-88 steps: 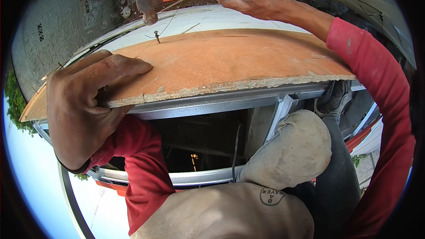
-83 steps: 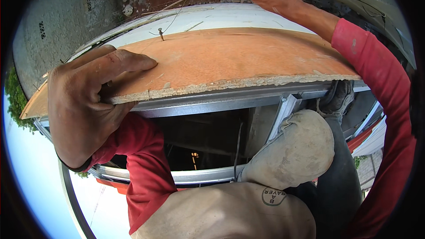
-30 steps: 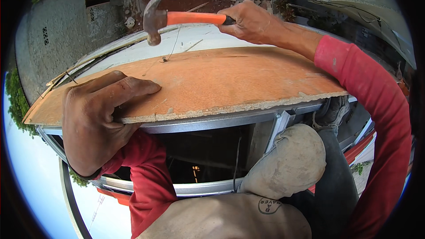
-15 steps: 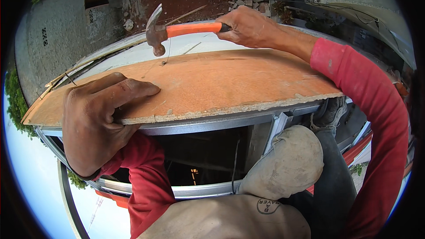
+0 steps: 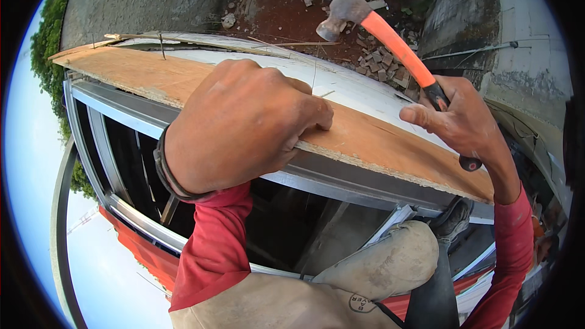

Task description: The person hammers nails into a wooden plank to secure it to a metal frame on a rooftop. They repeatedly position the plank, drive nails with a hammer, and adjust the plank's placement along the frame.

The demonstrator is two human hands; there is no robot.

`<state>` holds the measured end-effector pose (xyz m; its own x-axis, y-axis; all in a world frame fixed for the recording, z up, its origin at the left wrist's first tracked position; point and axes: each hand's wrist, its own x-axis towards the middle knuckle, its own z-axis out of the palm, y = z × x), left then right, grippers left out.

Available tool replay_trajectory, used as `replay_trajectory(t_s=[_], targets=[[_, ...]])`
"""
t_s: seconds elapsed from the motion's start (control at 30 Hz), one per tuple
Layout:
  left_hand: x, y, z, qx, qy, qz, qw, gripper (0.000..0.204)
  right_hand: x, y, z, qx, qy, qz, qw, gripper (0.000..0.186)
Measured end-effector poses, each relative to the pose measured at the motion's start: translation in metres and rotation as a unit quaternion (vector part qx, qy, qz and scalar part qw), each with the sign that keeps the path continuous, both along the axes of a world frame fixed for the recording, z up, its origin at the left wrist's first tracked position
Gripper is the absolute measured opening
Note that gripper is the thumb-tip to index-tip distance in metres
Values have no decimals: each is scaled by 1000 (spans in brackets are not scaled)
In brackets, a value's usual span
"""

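Note:
My left hand is closed over the near edge of a long, thin plywood board. Its index finger is bent down onto the top face, and the rest of its grip is hidden. In my right hand is a claw hammer with an orange and black handle, raised above the board's far edge. The hammer's head points up and left, away from the left hand. A nail stands upright in the board's left part. A thin wire rises just beyond my left fingers.
Beneath the board runs a metal frame with dark openings below it. My bent knee is near its right part. A white sheet lies beyond the board. Far below is reddish ground with rubble, between grey walls.
The view has turned and shifted. My left hand has moved right along the board's edge. My right hand has swung the hammer, so its head now points up and away from the board.

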<state>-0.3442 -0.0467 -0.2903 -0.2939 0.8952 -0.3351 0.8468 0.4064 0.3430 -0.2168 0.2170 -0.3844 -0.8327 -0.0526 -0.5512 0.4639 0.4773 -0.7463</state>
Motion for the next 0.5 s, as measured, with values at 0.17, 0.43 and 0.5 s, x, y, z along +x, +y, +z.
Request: replay_trajectory(t_s=[0.17, 0.43, 0.5], targets=[[-2, -7, 4, -10, 58, -22, 998, 15, 30, -6, 26, -264, -40, -76, 961, 80], [-4, -8, 8, 26, 10, -11, 1000, 29, 43, -30, 42, -162, -17, -69, 984, 49], [-9, -7, 11, 34, -32, 12, 999, 50, 42, -35, 44, -188, -18, -85, 978, 47]])
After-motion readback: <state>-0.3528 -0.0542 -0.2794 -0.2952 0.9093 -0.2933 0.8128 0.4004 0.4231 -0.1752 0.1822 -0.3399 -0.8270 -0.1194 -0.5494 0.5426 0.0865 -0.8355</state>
